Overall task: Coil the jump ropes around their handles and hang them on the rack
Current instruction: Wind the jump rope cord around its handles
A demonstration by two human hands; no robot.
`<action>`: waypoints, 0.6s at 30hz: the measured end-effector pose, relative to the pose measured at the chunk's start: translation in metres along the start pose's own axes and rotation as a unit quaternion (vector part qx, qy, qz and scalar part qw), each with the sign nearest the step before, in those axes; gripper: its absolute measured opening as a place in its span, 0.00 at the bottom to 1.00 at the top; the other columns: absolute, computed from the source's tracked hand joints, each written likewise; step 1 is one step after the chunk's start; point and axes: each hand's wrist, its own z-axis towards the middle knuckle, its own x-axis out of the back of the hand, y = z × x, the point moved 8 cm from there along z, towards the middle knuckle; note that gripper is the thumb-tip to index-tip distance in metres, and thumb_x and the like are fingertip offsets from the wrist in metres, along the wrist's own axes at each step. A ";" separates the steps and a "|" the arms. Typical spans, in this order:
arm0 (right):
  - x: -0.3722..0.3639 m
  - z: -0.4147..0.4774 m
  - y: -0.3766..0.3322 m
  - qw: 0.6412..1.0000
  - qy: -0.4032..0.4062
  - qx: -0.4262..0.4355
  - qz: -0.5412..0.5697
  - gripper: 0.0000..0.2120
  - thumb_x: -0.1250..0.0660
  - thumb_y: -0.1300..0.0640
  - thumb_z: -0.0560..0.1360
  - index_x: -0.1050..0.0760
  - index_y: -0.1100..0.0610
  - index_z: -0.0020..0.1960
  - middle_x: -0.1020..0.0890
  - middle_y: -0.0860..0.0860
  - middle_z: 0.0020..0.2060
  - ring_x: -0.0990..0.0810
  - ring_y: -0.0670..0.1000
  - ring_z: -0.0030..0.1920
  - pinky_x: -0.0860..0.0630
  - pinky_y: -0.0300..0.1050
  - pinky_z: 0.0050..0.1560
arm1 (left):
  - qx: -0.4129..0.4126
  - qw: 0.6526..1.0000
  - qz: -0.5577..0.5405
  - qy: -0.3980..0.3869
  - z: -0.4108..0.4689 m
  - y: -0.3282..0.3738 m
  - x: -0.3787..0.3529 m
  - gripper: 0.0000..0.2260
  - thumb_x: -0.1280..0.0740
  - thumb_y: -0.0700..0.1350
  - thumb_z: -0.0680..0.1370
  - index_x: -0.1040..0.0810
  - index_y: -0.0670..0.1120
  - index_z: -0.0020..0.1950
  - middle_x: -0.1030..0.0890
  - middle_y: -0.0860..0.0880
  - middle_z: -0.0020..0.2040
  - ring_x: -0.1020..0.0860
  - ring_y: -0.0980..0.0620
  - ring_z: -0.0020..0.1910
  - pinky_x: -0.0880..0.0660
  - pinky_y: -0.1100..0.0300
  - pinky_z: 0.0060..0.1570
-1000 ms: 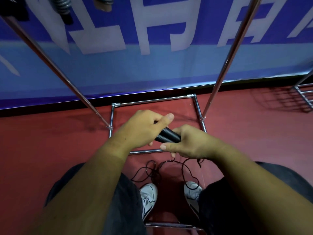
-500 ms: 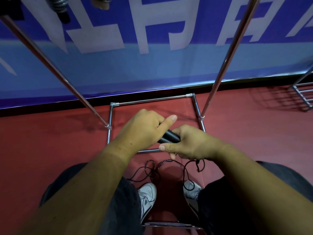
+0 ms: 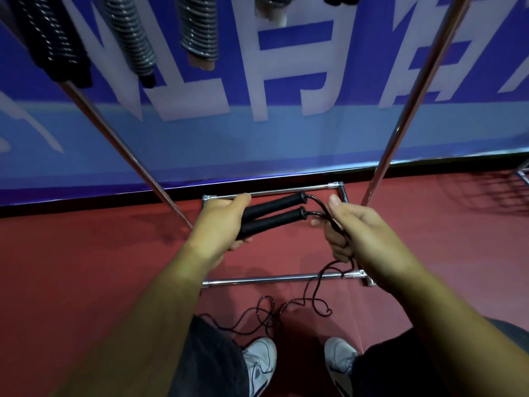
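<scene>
"Starting at the white shoes point(image 3: 259, 365): the slack cord point(image 3: 267, 308) lies looped on the red floor point(image 3: 86, 267) just beside them. It could snag underfoot or knot as it is drawn up."

"It also hangs across the rack's lower bar point(image 3: 257, 280); catching there would jerk the wraps loose."

"And the left hand point(image 3: 220, 222)?"

"Its grip is curled round both black handles point(image 3: 272, 216), side by side. The right hand point(image 3: 366, 233) has its grip pinching the cord just beside the handle ends."

"If the handles splay, coils may slip between them."

"Farther off, slanted uprights point(image 3: 415, 96) flank the hands. Coiled ropes point(image 3: 197, 30) already hang above, crowding the rack before the blue banner point(image 3: 286, 138)."
</scene>
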 end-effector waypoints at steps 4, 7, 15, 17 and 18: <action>0.001 0.003 0.000 1.000 0.024 0.018 -0.003 0.25 0.43 0.40 0.80 0.20 0.57 0.40 0.39 0.51 0.28 0.44 0.50 0.29 0.49 0.54 0.36 | 0.042 0.991 -0.112 -0.059 -0.008 -0.001 -0.015 0.12 0.39 0.49 0.84 0.24 0.41 0.48 0.28 0.43 0.23 0.37 0.53 0.15 0.44 0.66 0.19; 0.004 0.002 -0.002 0.995 0.058 0.060 -0.048 0.25 0.43 0.39 0.83 0.22 0.56 0.41 0.38 0.47 0.28 0.42 0.51 0.31 0.46 0.54 0.36 | 0.066 0.983 -0.144 -0.090 -0.013 -0.001 -0.021 0.13 0.40 0.48 0.83 0.25 0.44 0.42 0.28 0.42 0.23 0.42 0.53 0.16 0.47 0.64 0.25; -0.006 0.003 -0.003 0.965 0.087 0.127 -0.214 0.16 0.47 0.49 0.86 0.21 0.50 0.52 0.24 0.33 0.36 0.26 0.40 0.38 0.31 0.38 0.45 | 0.116 0.944 -0.250 -0.181 -0.023 -0.008 -0.047 0.15 0.42 0.44 0.83 0.30 0.44 0.37 0.32 0.44 0.27 0.42 0.55 0.17 0.44 0.68 0.18; -0.010 0.005 0.002 0.957 0.094 0.135 -0.239 0.14 0.46 0.48 0.86 0.23 0.48 0.50 0.25 0.37 0.34 0.28 0.42 0.35 0.29 0.42 0.40 | 0.120 0.938 -0.271 -0.182 -0.024 -0.006 -0.050 0.15 0.42 0.46 0.84 0.30 0.44 0.37 0.32 0.45 0.27 0.42 0.56 0.16 0.45 0.68 0.16; -0.012 0.006 0.005 0.954 0.093 0.134 -0.250 0.13 0.44 0.49 0.86 0.23 0.47 0.48 0.25 0.39 0.33 0.28 0.43 0.34 0.28 0.44 0.39 | 0.122 0.935 -0.280 -0.178 -0.025 -0.005 -0.052 0.16 0.43 0.47 0.84 0.30 0.44 0.38 0.32 0.46 0.27 0.41 0.56 0.16 0.45 0.68 0.16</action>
